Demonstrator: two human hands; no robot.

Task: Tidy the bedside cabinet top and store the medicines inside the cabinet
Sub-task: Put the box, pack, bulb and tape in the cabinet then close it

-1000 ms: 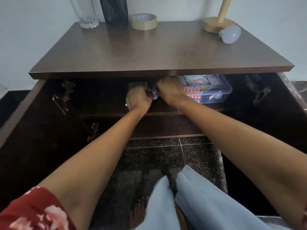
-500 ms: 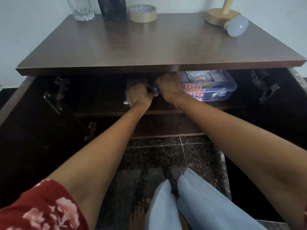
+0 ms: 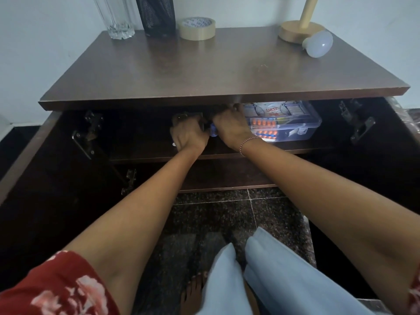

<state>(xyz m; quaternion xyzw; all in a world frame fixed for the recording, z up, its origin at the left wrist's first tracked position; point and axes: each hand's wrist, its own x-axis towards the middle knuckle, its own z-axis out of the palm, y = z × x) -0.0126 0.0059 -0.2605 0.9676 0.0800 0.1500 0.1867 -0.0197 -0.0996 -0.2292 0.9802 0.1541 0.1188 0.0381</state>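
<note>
Both my hands reach onto the upper shelf point(image 3: 261, 153) inside the open cabinet. My left hand point(image 3: 188, 136) is curled shut around something dark that I cannot make out. My right hand point(image 3: 231, 127) is closed beside it. A small blue piece point(image 3: 213, 133) shows between the two hands, and both touch it. Just right of my right hand a clear plastic first aid box point(image 3: 300, 126) stands on the same shelf, with orange blister packs point(image 3: 263, 122) visible through its wall. The brown cabinet top point(image 3: 216, 71) hangs over my fingers and hides their tips.
Along the back of the top stand a glass point(image 3: 117, 19), a black mesh holder point(image 3: 156, 15), a tape roll point(image 3: 197, 28), a wooden lamp base point(image 3: 295, 31) and a loose white bulb point(image 3: 318, 44). Both doors stand open, hinges point(image 3: 356, 123) exposed. My foot point(image 3: 193, 292) is on the dark floor.
My hands stay pressed together at the same spot on the shelf. My view has tilted, so more of the cabinet top's back edge shows.
</note>
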